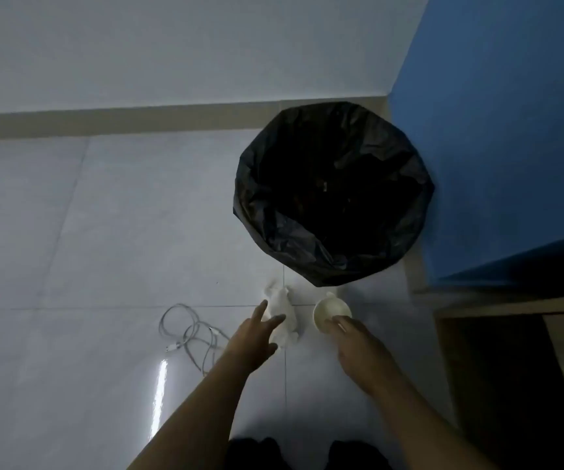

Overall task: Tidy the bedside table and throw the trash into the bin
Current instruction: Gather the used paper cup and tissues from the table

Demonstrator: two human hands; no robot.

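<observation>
Both arms reach down toward the tiled floor (104,215) in dim light. The left hand (251,337) has its fingers spread apart, lying over the lower left edge of a crumpled white tissue (282,312); most of the tissue sticks out at 1 o'clock from the hand, and no closed grasp shows. The right hand (355,344) touches the near rim of a paper cup (332,312) at its 11 o'clock; whether the fingers pinch it cannot be told. The bin (333,195), lined with a black bag, stands at 12 o'clock beyond both. A white cable (189,334) lies coiled at 9 o'clock from the left hand.
</observation>
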